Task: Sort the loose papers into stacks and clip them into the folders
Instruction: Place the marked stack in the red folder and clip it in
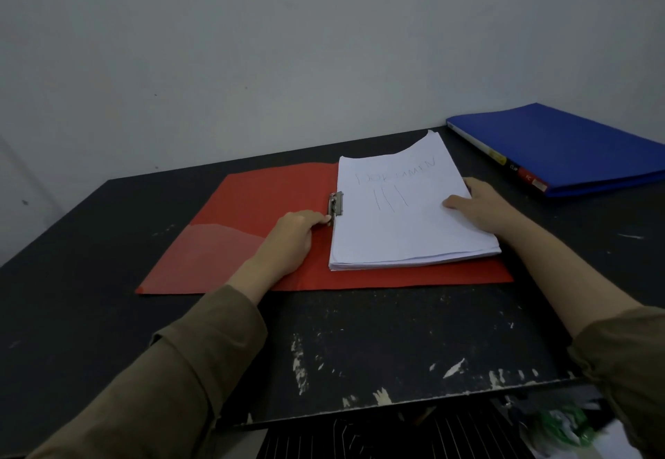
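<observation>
While the paper stack (pixel 406 214) lies in the open red folder (pixel 252 203) on the tabletop (pixel 360 343):
Left hand (pixel 293 239): fingers curled at the metal clip (pixel 335 204).
Right hand (pixel 480 207): I keep it flat, pressing the stack.
Tip: line up edges, then snap the clip down slowly.

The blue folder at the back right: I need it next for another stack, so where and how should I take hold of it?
The closed blue plastic folder lies flat on the black table against the wall. Probably best to pinch its near long edge, which faces you and is unobstructed, coming from the front with the right hand.
</observation>
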